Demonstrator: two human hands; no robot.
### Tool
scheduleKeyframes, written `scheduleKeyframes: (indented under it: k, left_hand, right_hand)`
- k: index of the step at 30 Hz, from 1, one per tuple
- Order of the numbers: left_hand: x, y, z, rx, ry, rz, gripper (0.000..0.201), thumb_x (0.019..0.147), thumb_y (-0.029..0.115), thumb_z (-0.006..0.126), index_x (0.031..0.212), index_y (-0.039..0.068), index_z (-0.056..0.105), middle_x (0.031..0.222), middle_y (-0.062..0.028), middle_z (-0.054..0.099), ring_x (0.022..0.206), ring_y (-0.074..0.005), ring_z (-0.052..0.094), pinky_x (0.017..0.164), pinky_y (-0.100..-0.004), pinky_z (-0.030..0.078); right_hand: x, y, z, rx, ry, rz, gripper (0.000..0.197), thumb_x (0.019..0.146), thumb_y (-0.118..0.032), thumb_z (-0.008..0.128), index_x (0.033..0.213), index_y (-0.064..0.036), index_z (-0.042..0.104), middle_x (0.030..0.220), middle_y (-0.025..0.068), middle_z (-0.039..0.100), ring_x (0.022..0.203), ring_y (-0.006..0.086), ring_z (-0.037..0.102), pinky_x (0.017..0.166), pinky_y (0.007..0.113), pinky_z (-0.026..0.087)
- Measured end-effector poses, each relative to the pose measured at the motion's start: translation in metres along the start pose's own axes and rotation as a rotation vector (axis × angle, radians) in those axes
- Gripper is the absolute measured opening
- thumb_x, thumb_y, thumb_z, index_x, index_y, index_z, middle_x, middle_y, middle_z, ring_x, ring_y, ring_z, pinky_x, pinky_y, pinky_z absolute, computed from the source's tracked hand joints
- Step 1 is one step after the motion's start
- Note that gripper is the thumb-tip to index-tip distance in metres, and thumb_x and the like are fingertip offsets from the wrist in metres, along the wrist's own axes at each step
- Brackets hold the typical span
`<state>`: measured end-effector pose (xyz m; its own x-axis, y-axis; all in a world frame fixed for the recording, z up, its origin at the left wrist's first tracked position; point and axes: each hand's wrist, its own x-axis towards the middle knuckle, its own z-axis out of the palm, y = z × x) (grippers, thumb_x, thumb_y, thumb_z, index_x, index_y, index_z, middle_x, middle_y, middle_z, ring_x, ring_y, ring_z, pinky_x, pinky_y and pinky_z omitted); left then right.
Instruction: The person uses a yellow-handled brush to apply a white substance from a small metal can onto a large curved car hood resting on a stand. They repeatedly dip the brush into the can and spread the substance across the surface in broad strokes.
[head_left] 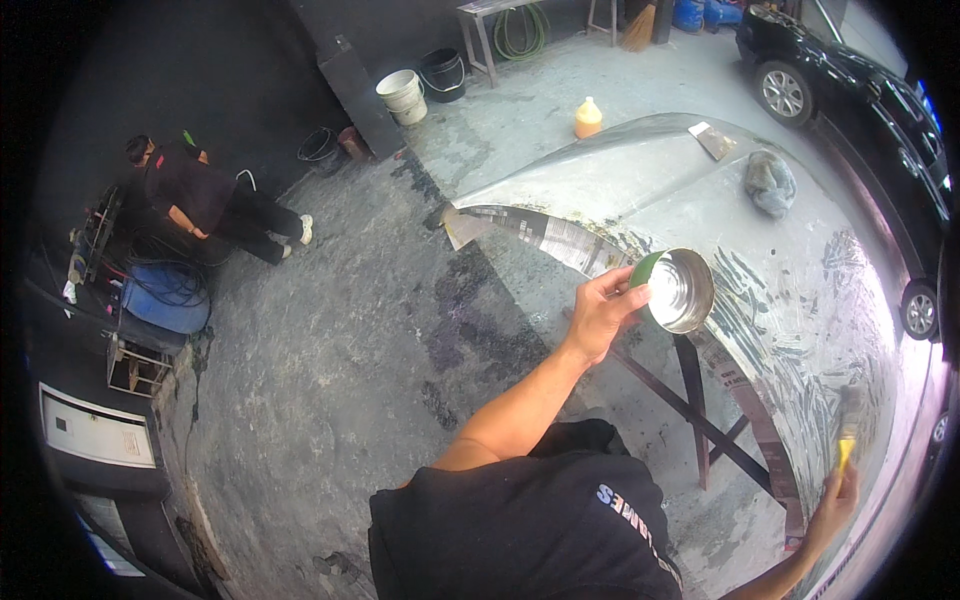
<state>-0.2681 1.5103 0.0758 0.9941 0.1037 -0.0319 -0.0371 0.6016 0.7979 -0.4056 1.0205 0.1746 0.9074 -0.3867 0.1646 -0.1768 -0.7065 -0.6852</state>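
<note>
My left hand (603, 312) grips a small open metal can (683, 292) with a green outside, tilted so its shiny inside shows. It is held above the near edge of a large grey car panel (660, 185). At the lower right, my right hand (836, 500) is closed on the yellow handle of a paintbrush (848, 425). Its bristles are against the panel's streaked surface, or very close to it. Dark wet-looking strokes cover that part of the panel. Newspaper (565, 243) is taped along the panel's inner edge.
A flat scraper (711, 141) and a crumpled clear plastic bag (770, 185) lie on the panel. Dark stand legs (690, 400) hold it up. Beyond are an orange jug (588, 118), buckets (403, 97) and a black car (850, 90). A person (205, 195) stands far left near a blue drum (165, 298).
</note>
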Motion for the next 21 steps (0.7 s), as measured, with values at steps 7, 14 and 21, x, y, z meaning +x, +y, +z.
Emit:
scheduleKeyframes:
  k: [7,14,21]
  left_hand:
    - [0.003,-0.006,-0.003,0.037,0.035,-0.027,0.059,0.087,0.024,0.082,0.134,-0.004,0.060,0.108,-0.0062,0.069,0.091,-0.0108,0.065,0.074,-0.0253,0.053]
    - [-0.002,0.009,-0.027,0.022,0.079,0.103,0.052,0.094,0.023,0.071,0.133,-0.008,0.056,0.118,-0.0159,0.068,0.106,-0.0230,0.070,0.080,-0.0401,0.064]
    - [0.004,0.000,-0.011,0.085,0.055,0.048,0.067,0.092,0.028,0.072,0.139,-0.013,0.047,0.128,-0.0209,0.063,0.115,-0.0282,0.066,0.087,-0.0455,0.061]
  right_hand:
    - [-0.016,-0.014,0.010,-0.038,0.024,0.008,0.028,0.099,-0.007,0.062,0.124,0.0041,0.066,0.100,0.0045,0.067,0.089,0.0123,0.059,0.081,0.027,0.047]
    - [0.001,-0.054,0.041,-0.140,0.009,-0.055,0.027,0.091,-0.011,0.068,0.113,0.0055,0.068,0.088,0.0198,0.073,0.080,0.0221,0.070,0.075,0.033,0.052]
    - [0.007,-0.067,0.076,-0.176,-0.096,-0.055,0.028,0.090,-0.015,0.069,0.113,0.0008,0.071,0.092,0.0265,0.072,0.084,0.0343,0.073,0.079,0.040,0.055]
